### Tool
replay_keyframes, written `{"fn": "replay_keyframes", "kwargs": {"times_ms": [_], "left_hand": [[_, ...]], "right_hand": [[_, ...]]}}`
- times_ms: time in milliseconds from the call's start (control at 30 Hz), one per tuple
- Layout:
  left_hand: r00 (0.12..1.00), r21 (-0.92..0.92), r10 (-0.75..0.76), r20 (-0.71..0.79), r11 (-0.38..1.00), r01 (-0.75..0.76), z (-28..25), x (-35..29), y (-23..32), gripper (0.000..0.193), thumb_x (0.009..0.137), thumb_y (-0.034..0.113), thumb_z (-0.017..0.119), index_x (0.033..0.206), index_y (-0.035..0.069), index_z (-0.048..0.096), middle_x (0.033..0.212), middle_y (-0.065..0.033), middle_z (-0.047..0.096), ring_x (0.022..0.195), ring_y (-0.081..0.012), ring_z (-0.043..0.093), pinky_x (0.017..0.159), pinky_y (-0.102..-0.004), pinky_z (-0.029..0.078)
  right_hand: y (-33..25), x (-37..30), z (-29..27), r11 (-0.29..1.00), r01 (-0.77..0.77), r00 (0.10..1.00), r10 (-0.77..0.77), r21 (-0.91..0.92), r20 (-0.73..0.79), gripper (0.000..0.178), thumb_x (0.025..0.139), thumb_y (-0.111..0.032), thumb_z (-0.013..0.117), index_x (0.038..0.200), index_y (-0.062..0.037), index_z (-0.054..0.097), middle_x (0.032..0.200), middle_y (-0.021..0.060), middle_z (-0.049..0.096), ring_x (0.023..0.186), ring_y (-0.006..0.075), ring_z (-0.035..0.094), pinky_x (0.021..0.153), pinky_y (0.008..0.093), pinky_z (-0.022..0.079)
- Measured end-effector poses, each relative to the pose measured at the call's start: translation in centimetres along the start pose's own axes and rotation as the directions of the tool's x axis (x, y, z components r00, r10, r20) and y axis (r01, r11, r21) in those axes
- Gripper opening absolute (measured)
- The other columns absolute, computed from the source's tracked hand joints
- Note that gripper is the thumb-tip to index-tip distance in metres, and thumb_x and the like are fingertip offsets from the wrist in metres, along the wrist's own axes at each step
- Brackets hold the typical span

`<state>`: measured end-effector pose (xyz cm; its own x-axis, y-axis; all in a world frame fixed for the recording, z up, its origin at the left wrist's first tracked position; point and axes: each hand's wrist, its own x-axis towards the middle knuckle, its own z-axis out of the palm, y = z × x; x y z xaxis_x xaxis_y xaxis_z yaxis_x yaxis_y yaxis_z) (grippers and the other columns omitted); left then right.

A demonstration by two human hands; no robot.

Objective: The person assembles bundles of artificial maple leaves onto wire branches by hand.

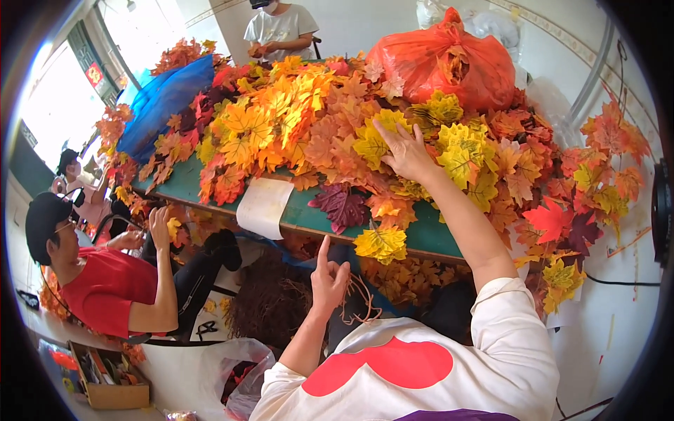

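My right hand (401, 151) reaches out over the green table (302, 216) and lies flat, fingers spread, on a heap of artificial maple leaves (316, 119) in yellow, orange and red. My left hand (328, 277) is held low in front of the table edge with the forefinger up. Its other fingers are curled on thin brown wiry stems (361, 298). A yellow leaf cluster (381, 243) hangs over the table's edge between my two hands.
An orange plastic bag (444, 59) of leaves sits at the table's back right, a blue bag (165, 98) at the left. A person in red (105, 284) sits at lower left, another in white (281, 28) beyond the table. A cardboard box (105, 379) and white bag (196, 372) lie below.
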<state>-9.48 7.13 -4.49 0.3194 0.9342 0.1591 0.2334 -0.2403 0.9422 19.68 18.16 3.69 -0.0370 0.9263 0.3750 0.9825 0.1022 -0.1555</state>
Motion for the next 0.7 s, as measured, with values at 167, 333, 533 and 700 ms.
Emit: {"fn": "replay_keyframes", "kwargs": {"times_ms": [167, 333, 533, 700], "left_hand": [[0.999, 0.019, -0.024, 0.034, 1.0, 0.024, 0.1, 0.1, -0.2, 0.066, 0.08, 0.005, 0.056, 0.138, 0.007, 0.025, 0.052, -0.0013, 0.047, 0.047, -0.0075, 0.043, 0.047, -0.0231, 0.037], [1.0, 0.024, 0.002, 0.007, 1.0, -0.002, 0.2, 0.2, -0.8, 0.065, 0.08, 0.005, 0.056, 0.138, 0.007, 0.026, 0.052, -0.0003, 0.045, 0.048, -0.0067, 0.041, 0.049, -0.0218, 0.036], [0.998, 0.022, 0.066, -0.01, 0.998, -0.066, -0.2, -0.3, -0.2, 0.063, 0.082, 0.004, 0.056, 0.138, 0.009, 0.028, 0.053, 0.0008, 0.042, 0.048, -0.0054, 0.037, 0.049, -0.0206, 0.033], [0.998, 0.016, 0.064, 0.023, 0.998, -0.065, -0.2, -0.8, 0.1, 0.062, 0.082, 0.003, 0.055, 0.138, 0.01, 0.029, 0.052, 0.0004, 0.043, 0.048, -0.0051, 0.039, 0.048, -0.02, 0.034]], "right_hand": [[2.0, -0.8, 2.3, 0.914, -0.07, 0.988, 0.12, -0.399, 0.102, 0.05, 0.086, -0.019, 0.049, 0.134, -0.0242, 0.038, 0.132, 0.0108, 0.042, 0.13, 0.0371, 0.023, 0.104, 0.0606, 0.007], [2.1, -0.2, 2.5, 0.848, -0.28, 0.925, 0.364, -0.45, 0.109, 0.045, 0.081, -0.022, 0.052, 0.126, -0.0235, 0.049, 0.136, 0.0093, 0.037, 0.132, 0.0353, 0.019, 0.102, 0.0636, 0.004], [2.2, 1.3, 2.6, 0.844, -0.371, 0.814, 0.496, -0.386, 0.303, 0.044, 0.086, -0.03, 0.047, 0.13, -0.0238, 0.044, 0.143, 0.01, 0.026, 0.135, 0.0347, 0.009, 0.104, 0.0601, -0.002], [0.5, 1.4, -0.1, 0.914, -0.326, 0.901, 0.377, -0.24, 0.213, 0.057, 0.082, -0.037, 0.054, 0.135, -0.0233, 0.037, 0.144, 0.0128, 0.022, 0.134, 0.0362, 0.012, 0.107, 0.0538, 0.0]]}}
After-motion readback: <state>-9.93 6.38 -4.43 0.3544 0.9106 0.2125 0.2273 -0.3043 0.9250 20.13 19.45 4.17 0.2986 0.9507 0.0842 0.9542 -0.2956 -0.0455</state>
